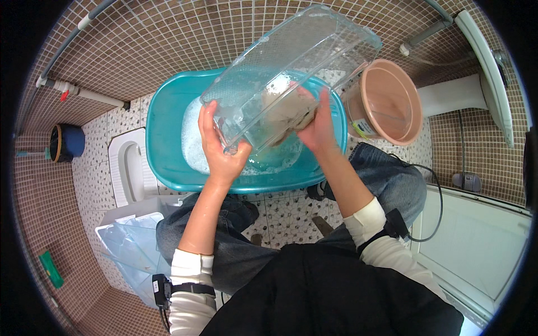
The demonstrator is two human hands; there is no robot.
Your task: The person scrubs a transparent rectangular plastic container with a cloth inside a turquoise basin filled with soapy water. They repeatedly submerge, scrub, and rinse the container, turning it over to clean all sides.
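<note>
A long, clear plastic drawer-like bin point(305, 47) is held tilted over a teal tub point(161, 131). My left hand point(221, 148) grips its near left corner, with the thumb on the rim and fingers along the side. In my right hand point(318, 126) is a wet, beige-grey cloth point(288, 112), pressed against the bin and partly seen through its clear wall. White suds point(193, 143) float on the water in the tub below.
A peach bucket point(417, 106) stands right of the tub, near a white pedestal basin point(482, 84). On the left are a white squat toilet point(131, 162) and a grey-white container point(129, 241) with clear bluish plastic pieces. A white door point(471, 241) is at lower right.
</note>
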